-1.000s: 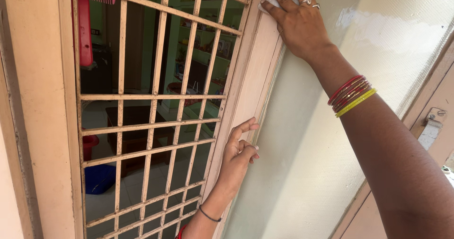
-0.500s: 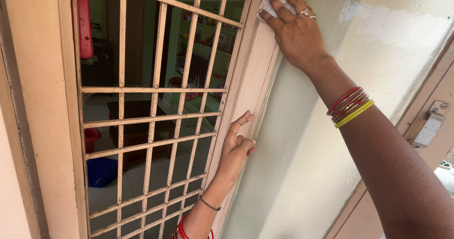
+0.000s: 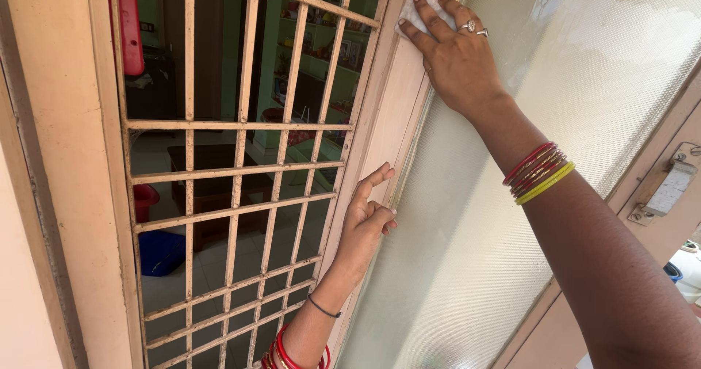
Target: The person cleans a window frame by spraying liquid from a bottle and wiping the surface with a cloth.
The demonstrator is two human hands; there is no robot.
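Head view, upper centre of the frame: right hand [image 3: 454, 56] pressed flat, fingers spread over a small white cloth [image 3: 418, 14], pinning it against the pale wooden window frame [image 3: 391, 113], with rings on two fingers and red and yellow bangles [image 3: 539, 172] lower down on the forearm at right of centre. Lower centre: left hand [image 3: 365, 226] half curled, grasping nothing, index finger stretched up along the same frame, other fingers bent around its edge beside the frosted glass pane [image 3: 569, 91] filling the right half. Left half: painted metal grille [image 3: 241, 164], with a green-walled room, shelves and a blue tub [image 3: 161, 252] behind.
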